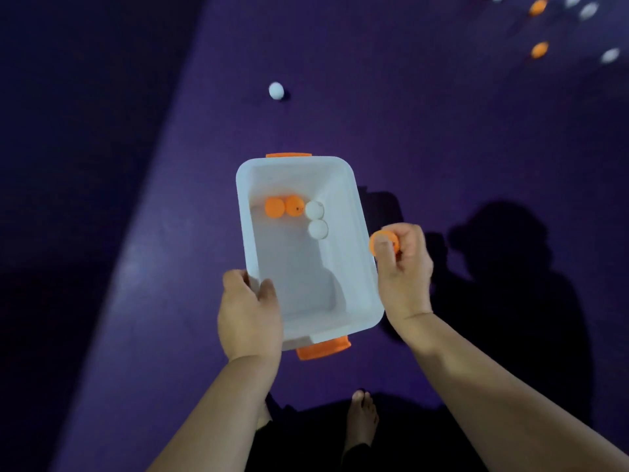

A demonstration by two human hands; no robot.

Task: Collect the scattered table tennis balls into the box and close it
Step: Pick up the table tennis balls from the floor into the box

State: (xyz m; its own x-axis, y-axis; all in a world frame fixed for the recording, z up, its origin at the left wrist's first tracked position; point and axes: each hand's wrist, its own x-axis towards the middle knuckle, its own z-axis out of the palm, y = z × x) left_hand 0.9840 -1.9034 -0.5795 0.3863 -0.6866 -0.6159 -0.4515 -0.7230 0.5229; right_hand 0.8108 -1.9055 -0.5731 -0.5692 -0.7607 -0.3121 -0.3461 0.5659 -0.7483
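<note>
White box [244, 219], open top, held up over a purple surface [442, 148], long axis running near to far. Orange latch [288, 155] on the far end, another orange latch [323, 349] on the near end.

Left hands-side: left hand [250, 315] grips the near-left corner of the box, thumb over the rim inside, fingers wrapped round the outside wall. Right hand [405, 267] is curled round an orange ball [381, 241], pinched at the fingertips, just beside the box's right rim, outside it and not over the opening.

In the box, at the far end on the floor: two orange balls [274, 207] [294, 206] touching side by side, a white ball [313, 210] touching them on the right, a second white ball [318, 229] just near of that.

Loose on the surface: one white ball [276, 90] far of the box, alone. Far right corner, blurred: orange balls [538, 6] [539, 50] and several white balls [610, 55] [589, 10], well apart from the box.

Person's shadow [510, 267] falls right of the box. Bare foot [362, 420] at the near edge, on darker floor.
</note>
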